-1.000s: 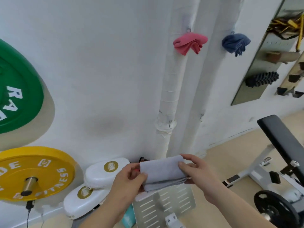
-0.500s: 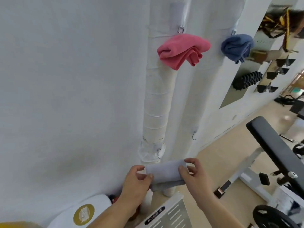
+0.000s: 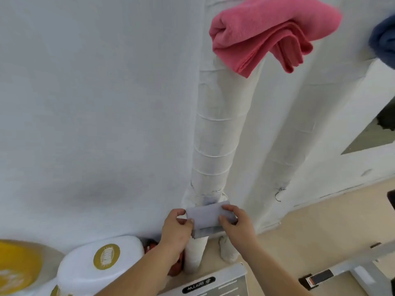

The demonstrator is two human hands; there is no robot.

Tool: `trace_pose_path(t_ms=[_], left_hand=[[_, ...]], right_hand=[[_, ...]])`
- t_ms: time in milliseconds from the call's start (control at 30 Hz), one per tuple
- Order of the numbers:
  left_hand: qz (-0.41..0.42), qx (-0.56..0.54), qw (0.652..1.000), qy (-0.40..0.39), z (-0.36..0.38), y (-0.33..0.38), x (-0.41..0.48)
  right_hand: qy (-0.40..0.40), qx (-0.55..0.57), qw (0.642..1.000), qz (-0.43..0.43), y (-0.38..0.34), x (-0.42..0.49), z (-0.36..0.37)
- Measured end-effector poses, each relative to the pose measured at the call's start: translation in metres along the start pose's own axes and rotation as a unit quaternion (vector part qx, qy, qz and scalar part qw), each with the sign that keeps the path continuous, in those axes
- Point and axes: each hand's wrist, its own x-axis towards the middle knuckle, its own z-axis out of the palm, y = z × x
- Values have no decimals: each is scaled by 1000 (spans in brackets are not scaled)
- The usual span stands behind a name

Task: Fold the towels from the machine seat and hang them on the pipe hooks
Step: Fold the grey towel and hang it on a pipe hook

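Pale grey towel low against the white pipe ringed with wrap lines, pink towel high on the pipe, navy towel far right of it, white wall left of it, yellow plate and white pad with gold emblem lower left, beige floor lower right

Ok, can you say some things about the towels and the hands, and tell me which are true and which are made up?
1. Both hands hold the grey towel. True: the left hand and the right hand each pinch one end.
2. The pink towel lies on the floor. False: it hangs high on the white pipe.
3. The grey towel is folded small. True.
4. A hand grips the blue towel. False: it is up high at the picture's edge, with no hand on it.
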Motion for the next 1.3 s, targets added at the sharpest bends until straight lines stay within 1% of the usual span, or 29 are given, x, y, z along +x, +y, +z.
trace_pose_path(t_ms=[100, 233, 300, 333, 367, 400, 433, 467, 500, 533, 567, 600, 667, 767, 867, 933, 1067, 1167, 1233, 1300], left_hand=[[-10, 6, 1000, 20, 12, -11, 11], [-20, 7, 1000, 23, 20, -23, 22], [20, 74, 996, 45, 21, -25, 21], [67, 134, 987, 61, 21, -25, 20], [131, 199, 969, 71, 21, -24, 21], [201, 264, 941, 64, 22, -22, 21], [268, 319, 908, 39, 23, -19, 23], [313, 367, 876, 4, 25, -16, 24], [336, 402, 851, -28, 27, -14, 24], [338, 423, 839, -49, 29, -12, 22], [327, 428, 840, -63, 32, -12, 19], [310, 421, 849, -75, 32, -14, 16], [279, 400, 868, -95, 32, -19, 11], [256, 369, 887, -110, 32, -22, 4], [199, 321, 920, -102, 34, -19, 2], [167, 294, 934, -111, 35, -19, 4], [161, 305, 928, -140, 37, -17, 6], [153, 313, 925, -154, 35, -11, 9], [136, 322, 921, -173, 31, -7, 12], [138, 335, 913, -188, 27, -3, 13]], right_hand=[[-21, -28, 999, -4, 7, 18, 1], [-66, -89, 994, 6, 11, 29, 8], [-78, -123, 989, 6, 12, 29, 10], [-78, -148, 986, 7, 13, 30, 10], [-73, -186, 980, 4, 12, 32, 10], [-65, -233, 970, -7, 11, 34, 10], [-57, -280, 958, -29, 8, 35, 10], [-49, -321, 944, -58, 7, 36, 10], [-47, -355, 930, -85, 6, 38, 10], [-53, -382, 917, -102, 7, 40, 9], [-70, -394, 911, -101, 7, 43, 8], [-89, -388, 913, -87, 8, 46, 6], [-117, -347, 929, -50, 7, 50, 5], [-139, -298, 944, -35, 5, 49, 4], [-147, -241, 959, -15, 9, 45, 2], [-151, -205, 967, 13, 11, 43, 0], [-165, -136, 975, 54, 12, 39, 2], [-166, -121, 977, 64, 11, 37, 3], [-180, -110, 975, 74, 8, 37, 1], [-196, -115, 971, 79, 2, 36, -3]])
